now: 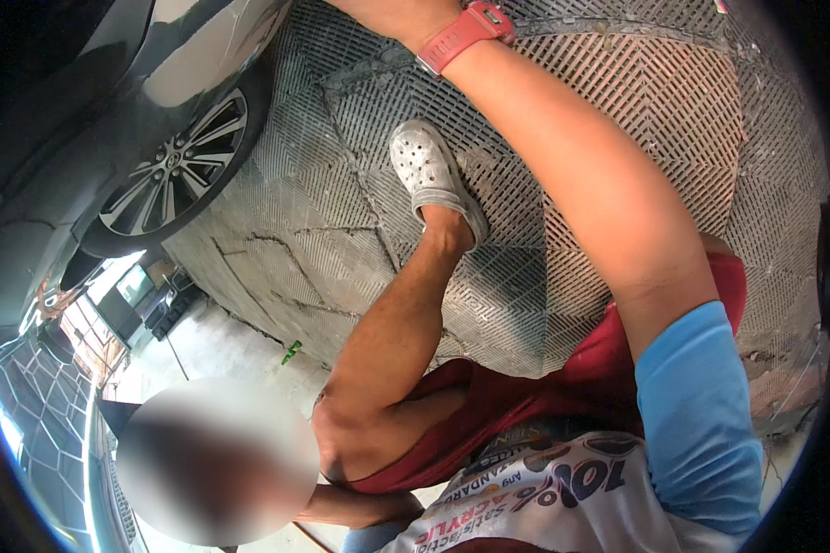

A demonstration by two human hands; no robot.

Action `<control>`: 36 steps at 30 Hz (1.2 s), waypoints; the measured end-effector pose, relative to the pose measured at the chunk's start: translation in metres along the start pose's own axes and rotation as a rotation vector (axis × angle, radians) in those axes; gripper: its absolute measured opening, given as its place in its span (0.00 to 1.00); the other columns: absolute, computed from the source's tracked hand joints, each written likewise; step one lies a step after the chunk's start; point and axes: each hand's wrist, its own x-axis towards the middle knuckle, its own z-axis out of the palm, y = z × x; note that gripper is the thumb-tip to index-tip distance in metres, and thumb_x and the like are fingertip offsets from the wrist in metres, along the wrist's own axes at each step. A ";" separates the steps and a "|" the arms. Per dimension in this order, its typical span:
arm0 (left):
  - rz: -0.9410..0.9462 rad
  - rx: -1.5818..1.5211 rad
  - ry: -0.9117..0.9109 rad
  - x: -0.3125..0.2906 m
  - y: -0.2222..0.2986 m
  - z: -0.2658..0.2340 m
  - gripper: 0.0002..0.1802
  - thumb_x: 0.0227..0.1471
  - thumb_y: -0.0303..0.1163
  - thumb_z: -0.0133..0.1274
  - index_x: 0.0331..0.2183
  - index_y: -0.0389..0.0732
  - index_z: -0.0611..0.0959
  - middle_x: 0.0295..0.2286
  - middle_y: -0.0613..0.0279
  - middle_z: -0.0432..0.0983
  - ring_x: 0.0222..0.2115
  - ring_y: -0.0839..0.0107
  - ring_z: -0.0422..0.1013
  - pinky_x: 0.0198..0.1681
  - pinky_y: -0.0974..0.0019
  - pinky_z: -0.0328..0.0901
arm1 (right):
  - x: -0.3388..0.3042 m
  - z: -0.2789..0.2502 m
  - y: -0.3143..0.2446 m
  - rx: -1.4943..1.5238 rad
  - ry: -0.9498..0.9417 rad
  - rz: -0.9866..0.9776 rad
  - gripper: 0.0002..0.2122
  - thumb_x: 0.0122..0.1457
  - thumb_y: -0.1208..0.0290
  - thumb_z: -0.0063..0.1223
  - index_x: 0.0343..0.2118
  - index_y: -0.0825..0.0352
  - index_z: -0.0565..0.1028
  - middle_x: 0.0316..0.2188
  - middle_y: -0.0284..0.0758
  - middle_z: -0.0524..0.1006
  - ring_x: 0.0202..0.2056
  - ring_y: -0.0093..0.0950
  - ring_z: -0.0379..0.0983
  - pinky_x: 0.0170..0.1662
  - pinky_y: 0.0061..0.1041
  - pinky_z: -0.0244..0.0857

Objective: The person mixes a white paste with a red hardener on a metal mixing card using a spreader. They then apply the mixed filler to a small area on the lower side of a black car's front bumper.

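Note:
My right arm reaches up across the view, with a red watch (468, 37) strapped at the wrist. Only the back part of my right hand (387, 13) shows at the top edge; its fingers are cut off, so what they hold or touch is hidden. It is nearest to the lower body of a dark car (65, 175), where a dull beige patch (207, 60) marks the panel. My left forearm (360, 506) runs along the bottom toward a blurred round area, and the left hand does not show.
The car's wheel (173, 164) with its multi-spoke rim stands on the left. My foot in a pale clog (431, 175) rests on ridged grey floor tiles (341, 184). A small green object (291, 352) lies on the floor. Dark items (166, 311) stand farther off.

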 end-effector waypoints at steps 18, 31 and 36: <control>0.015 0.046 -0.041 -0.008 0.002 -0.006 0.37 0.68 0.37 0.55 0.68 0.40 0.55 0.41 0.50 0.82 0.27 0.68 0.82 0.23 0.71 0.75 | -0.017 -0.002 -0.011 0.070 -0.013 0.076 0.14 0.50 0.87 0.62 0.33 0.68 0.67 0.30 0.39 0.73 0.31 0.36 0.77 0.35 0.32 0.71; 0.044 0.005 -0.031 -0.012 0.000 -0.006 0.37 0.65 0.30 0.57 0.67 0.36 0.59 0.40 0.51 0.80 0.28 0.65 0.80 0.23 0.67 0.75 | -0.028 0.016 -0.014 0.152 -0.141 0.149 0.12 0.54 0.84 0.62 0.32 0.68 0.67 0.30 0.41 0.74 0.32 0.35 0.77 0.36 0.33 0.72; 0.047 0.019 -0.013 -0.007 0.000 -0.007 0.36 0.65 0.30 0.56 0.67 0.33 0.58 0.39 0.52 0.79 0.28 0.64 0.80 0.23 0.66 0.74 | -0.047 0.025 0.002 0.118 -0.080 0.088 0.13 0.52 0.84 0.63 0.32 0.67 0.67 0.28 0.39 0.71 0.31 0.35 0.73 0.36 0.32 0.69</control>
